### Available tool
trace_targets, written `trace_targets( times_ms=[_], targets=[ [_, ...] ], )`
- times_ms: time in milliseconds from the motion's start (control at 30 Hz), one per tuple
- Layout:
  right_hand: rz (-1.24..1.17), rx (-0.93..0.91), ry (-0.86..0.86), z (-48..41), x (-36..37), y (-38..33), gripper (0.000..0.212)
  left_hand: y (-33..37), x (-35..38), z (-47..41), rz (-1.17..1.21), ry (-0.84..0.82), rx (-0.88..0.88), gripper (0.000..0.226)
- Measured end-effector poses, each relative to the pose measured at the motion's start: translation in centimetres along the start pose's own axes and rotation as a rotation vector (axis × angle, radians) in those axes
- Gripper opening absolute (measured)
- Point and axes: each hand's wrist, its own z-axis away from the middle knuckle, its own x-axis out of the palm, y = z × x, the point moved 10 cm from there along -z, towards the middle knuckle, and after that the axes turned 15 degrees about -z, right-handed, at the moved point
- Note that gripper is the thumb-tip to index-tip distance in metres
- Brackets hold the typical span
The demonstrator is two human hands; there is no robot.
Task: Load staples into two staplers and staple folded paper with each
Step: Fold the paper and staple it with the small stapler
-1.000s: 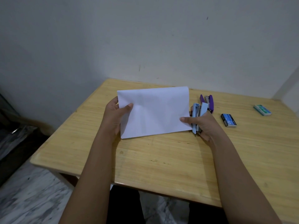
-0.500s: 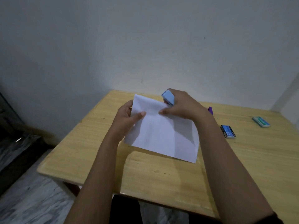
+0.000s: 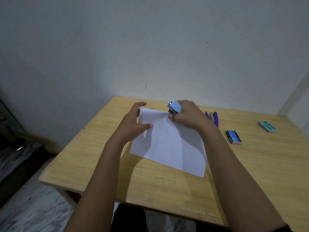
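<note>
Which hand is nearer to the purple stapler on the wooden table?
Right. The right hand, gripping a light blue stapler, lies just beside the purple stapler; the left hand is farther, across the white paper.

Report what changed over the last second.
The right hand carried the blue stapler from the right edge of the folded paper to its far edge, and the paper swung askew. The left hand kept hold of its left side; purple stapler and both staple boxes stayed put.
</note>
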Motion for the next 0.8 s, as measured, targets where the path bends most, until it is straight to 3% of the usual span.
trace_targets(
  times_ms=[67, 200, 300, 400, 500, 667, 800],
  targets=[
    [0.012, -0.002, -0.001, -0.1, -0.2, -0.1, 0.014, 2.2, -1.2, -0.3, -0.205, 0.07, 0.092, 0.058],
    [0.008, -0.005, 0.005, -0.3, -0.5, -0.6, 0.014, 5.2, -1.3, -1.0, -0.357, 0.059, 0.129, 0.011],
    [0.012, -0.008, -0.004, -0.2, -0.4, -0.7, 0.006, 5.9, -1.2, -1.2, -0.375, 0.095, 0.152, 0.01],
    [0.001, 0.003, 0.0, 0.1, -0.5, -0.3, 0.017, 6.0, -1.3, -1.2, -0.453, 0.161, 0.167, 0.012],
    [0.014, 0.032, 0.046, 0.5, -1.8, 1.0, 0.014, 5.4, -2.5, -0.8, -0.434, 0.221, 0.16, 0.013],
    [-0.122, 0.108, 0.117, 1.7, -4.4, 4.1, 0.024, 3.9, -3.6, -0.5, -0.358, 0.23, 0.148, 0.023],
    [-0.155, 0.088, 0.185, 2.6, -5.3, 5.0, 0.036, 2.6, -3.3, -0.6, -0.183, 0.191, 0.089, 0.01]
  ],
)
